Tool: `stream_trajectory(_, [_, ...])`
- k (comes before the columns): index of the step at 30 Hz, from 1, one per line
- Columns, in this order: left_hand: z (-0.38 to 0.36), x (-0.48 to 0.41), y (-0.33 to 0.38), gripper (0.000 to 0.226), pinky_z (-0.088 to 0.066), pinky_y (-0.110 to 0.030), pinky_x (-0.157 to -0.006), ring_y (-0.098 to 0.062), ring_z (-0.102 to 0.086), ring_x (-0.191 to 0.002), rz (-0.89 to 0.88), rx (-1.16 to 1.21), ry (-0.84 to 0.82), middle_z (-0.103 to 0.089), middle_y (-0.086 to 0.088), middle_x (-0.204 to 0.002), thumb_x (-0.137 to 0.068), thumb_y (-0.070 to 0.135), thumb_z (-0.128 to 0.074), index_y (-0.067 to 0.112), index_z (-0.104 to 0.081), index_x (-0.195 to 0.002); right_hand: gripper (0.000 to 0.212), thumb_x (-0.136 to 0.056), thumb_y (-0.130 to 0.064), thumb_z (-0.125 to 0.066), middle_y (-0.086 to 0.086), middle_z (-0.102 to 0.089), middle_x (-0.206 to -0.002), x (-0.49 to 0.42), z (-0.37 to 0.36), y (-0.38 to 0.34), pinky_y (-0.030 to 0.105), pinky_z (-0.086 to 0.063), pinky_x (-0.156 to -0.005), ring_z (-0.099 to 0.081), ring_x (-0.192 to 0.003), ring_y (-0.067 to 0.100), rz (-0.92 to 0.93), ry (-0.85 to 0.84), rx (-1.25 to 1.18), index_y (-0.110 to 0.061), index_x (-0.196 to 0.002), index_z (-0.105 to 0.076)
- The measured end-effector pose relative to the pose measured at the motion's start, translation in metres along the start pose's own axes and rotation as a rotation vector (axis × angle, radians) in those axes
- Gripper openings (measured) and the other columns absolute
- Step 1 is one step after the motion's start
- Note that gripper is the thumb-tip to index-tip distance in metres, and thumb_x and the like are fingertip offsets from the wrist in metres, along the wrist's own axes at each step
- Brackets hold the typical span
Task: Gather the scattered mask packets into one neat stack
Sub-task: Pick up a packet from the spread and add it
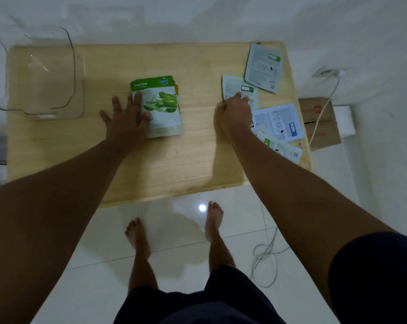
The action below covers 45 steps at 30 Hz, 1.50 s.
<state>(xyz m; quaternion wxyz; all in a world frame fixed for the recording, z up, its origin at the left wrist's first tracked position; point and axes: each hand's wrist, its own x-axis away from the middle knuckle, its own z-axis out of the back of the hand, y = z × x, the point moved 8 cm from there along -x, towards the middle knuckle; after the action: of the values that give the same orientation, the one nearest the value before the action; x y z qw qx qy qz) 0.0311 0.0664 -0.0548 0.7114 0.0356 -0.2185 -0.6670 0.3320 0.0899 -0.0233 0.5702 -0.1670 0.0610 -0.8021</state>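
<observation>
Wooden table [151, 164] fills the view, a clear bin [41, 73] on its far-left corner, likely just out of the way. Mid-table sits the stack [161, 106], aloe packet on top; left hand [125, 120] lies flat and spread on its near-left edge, probably pinning it square. Right hand [235, 111] curls over a loose packet [241, 90], fingertips on it, grip underneath hidden. Three more packets [279, 120] lie scattered by the right edge, one half under the wrist; stack's count unreadable
</observation>
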Motion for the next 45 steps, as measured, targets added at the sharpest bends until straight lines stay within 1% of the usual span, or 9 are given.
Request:
stream_trajectory(8, [0.000, 0.000, 0.000, 0.065, 0.003, -0.072, -0.110, -0.042, -0.001, -0.150, -0.009, 0.001, 0.004, -0.017, -0.001, -0.164, -0.098, 0.050, -0.028, 0.026, -0.011, -0.156, 0.036, -0.101, -0.024, -0.039, 0.023, -0.060, -0.119, 0.007, 0.016, -0.007, 0.048, -0.053, -0.091, -0.060, -0.108, 0.036, 0.103, 0.057, -0.080, 0.003, -0.123, -0.050])
stream_trajectory(13, [0.002, 0.003, 0.002, 0.064, 0.001, -0.071, -0.110, -0.040, 0.000, -0.150, -0.013, 0.009, -0.013, -0.015, -0.001, -0.164, -0.100, 0.048, -0.028, 0.024, -0.010, -0.156, 0.018, -0.093, -0.013, -0.049, 0.018, -0.069, -0.103, 0.026, 0.051, -0.031, 0.030, -0.054, -0.075, -0.066, -0.084, 0.019, 0.208, 0.219, -0.516, 0.001, -0.095, -0.060])
stream_trajectory(17, [0.005, 0.003, 0.001, 0.059, 0.000, -0.070, -0.112, -0.038, -0.001, -0.151, -0.001, 0.039, -0.018, -0.015, -0.001, -0.164, -0.102, 0.043, -0.022, 0.023, -0.010, -0.157, 0.014, -0.093, -0.011, -0.051, -0.007, -0.057, -0.069, 0.037, 0.061, -0.063, 0.015, -0.036, -0.050, -0.046, -0.051, -0.001, 0.226, 0.215, -0.792, -0.013, -0.080, -0.051])
stream_trajectory(21, [0.008, 0.005, -0.004, 0.063, 0.003, -0.067, -0.114, -0.033, -0.002, -0.152, 0.025, 0.185, 0.028, -0.012, -0.008, -0.164, -0.100, 0.046, -0.013, 0.022, 0.001, -0.157, 0.014, -0.091, -0.006, -0.054, -0.001, -0.055, -0.072, 0.045, 0.040, -0.095, 0.014, -0.041, -0.058, -0.049, -0.067, 0.006, 0.198, 0.127, -0.905, -0.009, -0.078, -0.054])
stream_trajectory(26, [0.007, 0.001, -0.010, 0.075, 0.004, -0.064, -0.115, -0.030, -0.004, -0.152, 0.038, 0.255, 0.055, -0.011, -0.006, -0.165, -0.093, 0.058, -0.018, 0.024, 0.004, -0.157, 0.019, -0.093, -0.013, -0.055, 0.014, -0.071, -0.100, 0.052, 0.001, -0.112, 0.043, -0.055, -0.084, -0.067, -0.094, 0.029, 0.216, 0.070, -0.661, -0.001, -0.105, -0.064])
stream_trajectory(29, [0.001, 0.001, -0.012, 0.076, 0.007, -0.063, -0.114, -0.032, -0.002, -0.152, 0.001, 0.169, 0.047, -0.021, -0.010, -0.162, -0.093, 0.059, -0.031, 0.028, -0.003, -0.156, 0.047, -0.096, -0.019, -0.047, 0.016, -0.057, -0.134, 0.059, -0.019, -0.124, 0.041, -0.048, -0.094, -0.058, -0.117, 0.034, 0.363, -0.006, -0.351, -0.008, -0.141, -0.042])
stream_trajectory(32, [-0.001, 0.001, -0.013, 0.074, 0.010, -0.062, -0.113, -0.033, 0.001, -0.152, -0.022, 0.149, 0.067, -0.024, -0.005, -0.162, -0.093, 0.061, -0.031, 0.030, -0.007, -0.156, 0.057, -0.097, -0.015, -0.041, 0.017, -0.024, -0.159, 0.069, -0.044, -0.138, 0.054, -0.032, -0.114, -0.026, -0.145, 0.037, 0.555, -0.142, -0.145, -0.007, -0.151, -0.026])
stream_trajectory(35, [-0.002, 0.001, -0.013, 0.075, 0.011, -0.062, -0.113, -0.033, 0.001, -0.152, -0.027, 0.148, 0.072, -0.023, -0.004, -0.162, -0.092, 0.063, -0.029, 0.031, -0.007, -0.156, 0.057, -0.097, -0.013, -0.040, 0.019, -0.010, -0.163, 0.074, -0.059, -0.140, 0.059, -0.017, -0.120, -0.009, -0.150, 0.039, 0.627, -0.200, -0.042, -0.006, -0.151, -0.026])
stream_trajectory(45, [0.001, 0.003, -0.007, 0.075, 0.007, -0.070, -0.110, -0.039, 0.000, -0.150, -0.046, 0.091, 0.068, -0.025, -0.002, -0.162, -0.092, 0.062, -0.029, 0.029, -0.009, -0.156, 0.056, -0.102, -0.023, -0.037, 0.019, -0.010, -0.163, 0.042, -0.026, -0.117, 0.054, -0.012, -0.121, -0.006, -0.151, 0.039, 0.526, -0.112, -0.130, -0.008, -0.153, -0.021])
